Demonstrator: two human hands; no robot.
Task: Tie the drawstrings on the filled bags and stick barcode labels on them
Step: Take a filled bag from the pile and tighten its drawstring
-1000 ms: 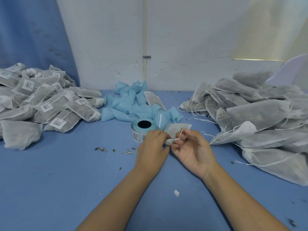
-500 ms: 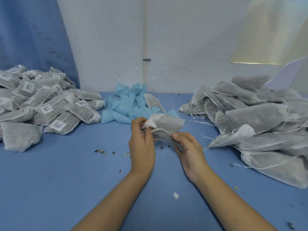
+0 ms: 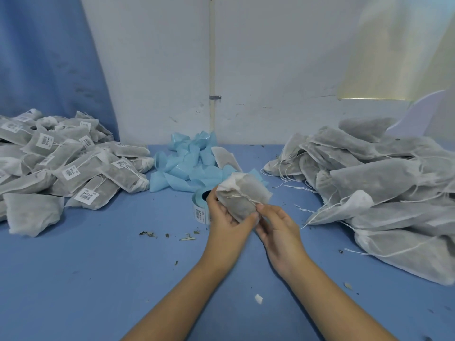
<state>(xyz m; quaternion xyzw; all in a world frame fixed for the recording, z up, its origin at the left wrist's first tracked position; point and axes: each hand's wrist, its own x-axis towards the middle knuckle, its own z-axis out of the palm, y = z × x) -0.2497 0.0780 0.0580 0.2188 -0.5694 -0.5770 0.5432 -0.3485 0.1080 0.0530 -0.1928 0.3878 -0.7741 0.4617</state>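
We see the filled bag [image 3: 242,196] held above the blue table [image 3: 98,267], just right of centre, in front of the label roll [image 3: 200,205]. Its gathered white mouth points up and to the left. The drawstring [image 3: 238,195] lies across its upper face.

The left hand [image 3: 227,223] cradles the bag from below. Its fingers curl round the bag's left side and its thumb presses the near end. The right hand [image 3: 279,227] meets the bag at its lower right edge, where thumb and forefinger pinch the drawstring's end.

The roll stands on its side on the table, partly hidden by the left hand, with a printed barcode label hanging from it. Behind it lies a heap of light-blue backing strips [image 3: 187,166], with one more bag leaning against the heap.

To the left we find the pile of labelled bags [image 3: 73,166], and to the right the pile of unlabelled bags [image 3: 374,188], loose strings trailing from it. Leaf crumbs [image 3: 147,233] and a white scrap [image 3: 258,298] dot the table. A blue curtain [image 3: 37,57] hangs at far left beside the white wall [image 3: 283,57].
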